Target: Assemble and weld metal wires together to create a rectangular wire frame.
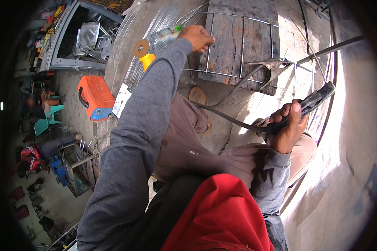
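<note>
My left hand [198,38] reaches out past the wooden board's left edge, its fingers pinched at the end cross wire of a ladder-like wire frame [243,35]. The frame lies over a weathered wooden board [226,48]. In my right hand [290,125], near my knee, is a black welding electrode holder [317,99]. A thin electrode [312,52] extends from its tip up toward the frame's right end. A metal ground clamp [274,69] rests by the frame's near side, with a cable running back from it. My left fingertips are partly hidden.
Left of my forearm are a yellow tool with a brown disc [141,48], a clear plastic bottle [161,38] and loose wire rods [165,16]. An orange welding machine [95,96] stands farther left. Beyond it, a person sits near a green chair [49,119]. A flat bar [337,45] crosses at right.
</note>
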The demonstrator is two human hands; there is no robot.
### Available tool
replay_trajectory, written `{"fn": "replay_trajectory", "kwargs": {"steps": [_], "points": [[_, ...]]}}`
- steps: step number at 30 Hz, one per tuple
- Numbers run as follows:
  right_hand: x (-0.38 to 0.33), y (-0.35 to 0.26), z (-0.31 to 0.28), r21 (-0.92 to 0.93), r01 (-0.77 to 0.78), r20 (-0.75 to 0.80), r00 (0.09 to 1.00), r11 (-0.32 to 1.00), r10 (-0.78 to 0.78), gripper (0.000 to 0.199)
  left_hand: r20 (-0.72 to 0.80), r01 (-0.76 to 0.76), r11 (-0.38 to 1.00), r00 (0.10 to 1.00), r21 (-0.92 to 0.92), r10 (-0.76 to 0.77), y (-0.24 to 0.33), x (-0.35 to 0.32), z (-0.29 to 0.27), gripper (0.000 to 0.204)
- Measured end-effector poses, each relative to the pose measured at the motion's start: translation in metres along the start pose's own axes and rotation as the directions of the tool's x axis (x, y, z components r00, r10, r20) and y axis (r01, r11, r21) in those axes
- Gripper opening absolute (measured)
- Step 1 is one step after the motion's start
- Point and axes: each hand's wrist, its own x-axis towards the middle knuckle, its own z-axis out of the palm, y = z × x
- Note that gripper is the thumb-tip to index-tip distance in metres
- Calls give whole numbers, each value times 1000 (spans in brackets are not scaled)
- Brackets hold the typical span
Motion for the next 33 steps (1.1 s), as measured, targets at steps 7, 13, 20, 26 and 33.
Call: {"fn": "replay_trajectory", "kwargs": {"steps": [7, 13, 20, 26, 33], "points": [[1, 3, -2, -3, 7, 2, 1000, 1000, -7, 43, -6, -8, 1000, 1000, -19, 8, 3, -3, 0, 32], [1, 3, -1, -5, 2, -4, 1000, 1000, -2, 45, 0, -4, 999, 1000, -35, 4, 2, -1, 1, 31], [1, 2, -1, -20, -1, -10, 1000, 1000, 1, 47, 5, -5, 999, 1000, -49, 5, 2, -2, 2, 31], [1, 2, 0, -22, -8, -5, 1000, 1000, 8, 48, -42, -16, 997, 999, -73, 13, -3, 2, 4, 24], [1, 1, 0, -21, -5, -6, 1000, 1000, 5, 46, -39, -22, 997, 999, -73, 19, -4, 2, 4, 25]]}}
